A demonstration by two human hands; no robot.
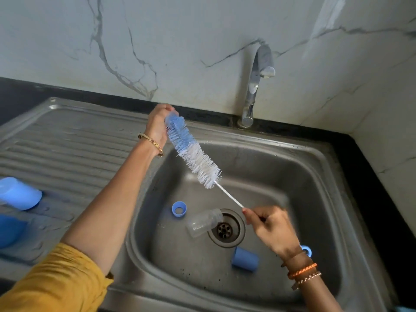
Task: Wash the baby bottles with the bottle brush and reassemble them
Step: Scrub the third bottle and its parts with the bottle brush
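- Bottle brush [193,152]: held slantwise over the sink [315,158], bristle head toward the upper centre of the frame, thin white stem running down to the lower right. Bristles blue at the far end, white nearer the stem.
- Left hand [158,123]: raised at the back rim of the sink, fingers curled round the blue bristle tip. Forearm stretched up from the lower left, yellow sleeve at the elbow, bangle at the wrist.
- Right hand [267,224]: lower right of the frame, thumb and fingers pinching the end of the stem; wrist wrapped in thread bands.
- Baby bottle [204,222]: clear, lying on its side on the sink floor, one end just beside the drain [225,229]. Untouched by either hand.
- Blue ring [179,208]: on the sink floor, left of the drain, near the bottle.
- Blue cap [245,258]: lying on its side at the lower right of the sink floor; a second blue ring [306,250] shows partly behind the right wrist.
- Blue plastic pieces [19,193]: on the ribbed drainboard at the left edge; what they are I cannot tell.
- Tap [256,86]: upper right of centre, no water visible.
- Risks, as I judge them: the stem is thin and pulled between two hands, so it may bend or spring and flick drops; the rings lie loose near the drain and could slide about once water runs; the bottle may roll.
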